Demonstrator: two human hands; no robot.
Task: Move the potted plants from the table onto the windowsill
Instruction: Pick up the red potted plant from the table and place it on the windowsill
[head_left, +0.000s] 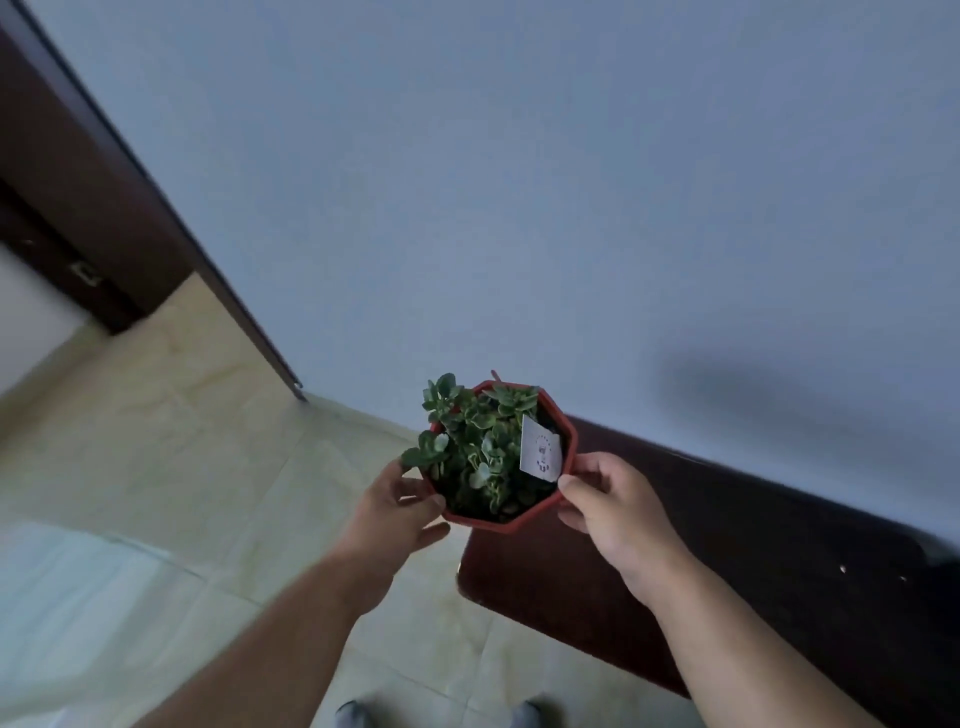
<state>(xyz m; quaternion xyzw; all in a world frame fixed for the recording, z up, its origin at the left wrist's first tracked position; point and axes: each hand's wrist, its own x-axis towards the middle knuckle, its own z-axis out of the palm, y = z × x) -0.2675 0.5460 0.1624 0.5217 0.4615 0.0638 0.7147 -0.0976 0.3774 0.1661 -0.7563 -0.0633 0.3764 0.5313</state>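
Observation:
A red octagonal pot (563, 431) with a green leafy plant (470, 441) and a white label (540, 453) is held up in the air between both hands. My left hand (397, 512) grips the pot's left rim and side. My right hand (613, 506) pinches the right rim, thumb on top. The pot hangs above the left end of a dark brown table (727, 561). No windowsill is in view.
A pale blue-grey wall (519, 182) fills the upper view. A dark wooden door frame (156, 192) runs along the left. Beige floor tiles (182, 441) lie below, with my feet at the bottom edge.

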